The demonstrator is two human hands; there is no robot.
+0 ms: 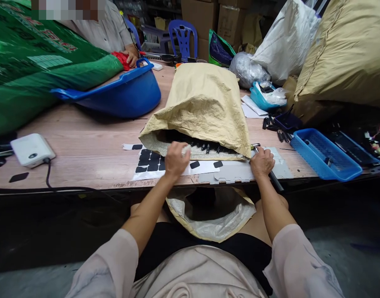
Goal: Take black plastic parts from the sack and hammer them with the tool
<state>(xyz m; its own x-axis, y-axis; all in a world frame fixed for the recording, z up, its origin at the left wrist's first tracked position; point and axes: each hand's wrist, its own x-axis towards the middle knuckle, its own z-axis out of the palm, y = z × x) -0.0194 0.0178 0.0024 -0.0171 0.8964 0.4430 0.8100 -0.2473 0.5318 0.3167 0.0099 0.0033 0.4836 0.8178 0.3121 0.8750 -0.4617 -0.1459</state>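
Left hand (pixel 176 159) pinches sack (pixel 205 103) lower lip; right hand (pixel 262 162) clenched round tool (pixel 276 182) at sack corner. Likely best: hold lip flat, mouth wide, so parts (pixel 205 145) don't spill

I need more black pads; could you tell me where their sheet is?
Head view: the sheet of black pads lies at the front edge of the table, just left of the left hand, before the tan sack.

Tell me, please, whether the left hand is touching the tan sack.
Touching: the head view shows the left hand curled over the tan sack at its mouth.
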